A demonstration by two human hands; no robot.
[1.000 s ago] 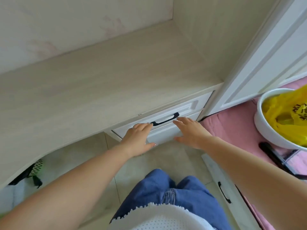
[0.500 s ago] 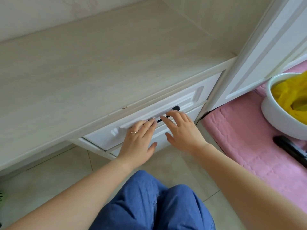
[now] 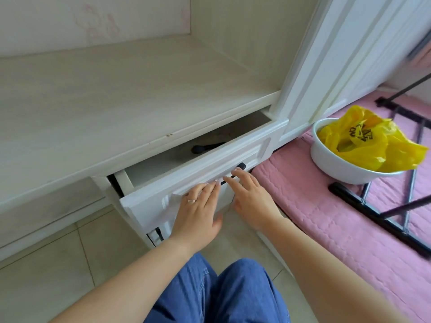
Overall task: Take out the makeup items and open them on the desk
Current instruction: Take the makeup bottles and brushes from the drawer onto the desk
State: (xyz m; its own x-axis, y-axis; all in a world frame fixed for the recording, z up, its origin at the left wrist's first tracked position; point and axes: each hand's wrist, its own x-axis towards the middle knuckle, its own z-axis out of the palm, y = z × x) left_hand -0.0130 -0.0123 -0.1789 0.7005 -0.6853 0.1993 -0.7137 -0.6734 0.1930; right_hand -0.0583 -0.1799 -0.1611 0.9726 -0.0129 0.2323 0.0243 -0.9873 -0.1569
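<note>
A home, most likely a bedroom corner: a built-in pale wood worktop (image 3: 116,94) with white panelled drawers (image 3: 198,180) beneath, set beside a white wardrobe door (image 3: 345,50). A pink quilted mat (image 3: 326,217) covers the tiled floor (image 3: 46,264), bearing a white bowl (image 3: 338,166) with a yellow plastic bag (image 3: 368,141).

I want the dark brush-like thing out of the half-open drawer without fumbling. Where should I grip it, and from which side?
Probably the thin handle end of the dark brush-like item, reached from above through the drawer gap. It lies flat, its rounded head toward the left, its slim end pointing right under the desk edge. Pulling the drawer further first would likely help.
</note>
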